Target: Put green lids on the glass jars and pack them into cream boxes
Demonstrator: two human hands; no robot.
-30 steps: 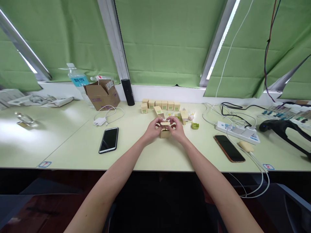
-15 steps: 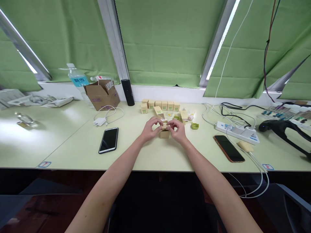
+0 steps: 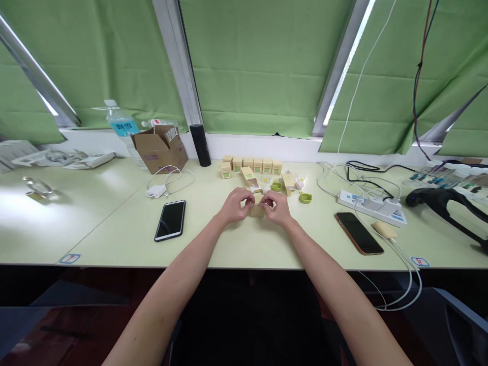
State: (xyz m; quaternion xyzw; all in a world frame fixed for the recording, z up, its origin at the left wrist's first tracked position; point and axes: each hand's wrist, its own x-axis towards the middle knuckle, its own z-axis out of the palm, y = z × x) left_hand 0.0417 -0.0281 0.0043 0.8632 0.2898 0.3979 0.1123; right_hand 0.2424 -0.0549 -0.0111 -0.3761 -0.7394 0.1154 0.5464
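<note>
A small tan cardboard box (image 3: 257, 210) stands on the table between my hands. My left hand (image 3: 238, 204) pinches its upper left edge with thumb and forefinger. On the opposite side, my right hand (image 3: 277, 207) grips the upper right edge the same way. The fingertips partly cover the top of the box. Just beyond lie an opened small box (image 3: 251, 179) and another opened box (image 3: 288, 182). Between these is a green plastic piece (image 3: 276, 186), and a second green piece (image 3: 305, 197) lies to the right.
A row of small boxes (image 3: 258, 165) stands at the back. Left are a phone (image 3: 170, 220), a charger (image 3: 156, 191), a brown carton (image 3: 160, 150) and a black cylinder (image 3: 200, 145). Right are another phone (image 3: 359, 233), a power strip (image 3: 371, 208) and cables.
My hands have moved slightly down and toward me at the box's top. The box's upper opening, dark before, now looks covered. The green piece behind my right hand shows more.
</note>
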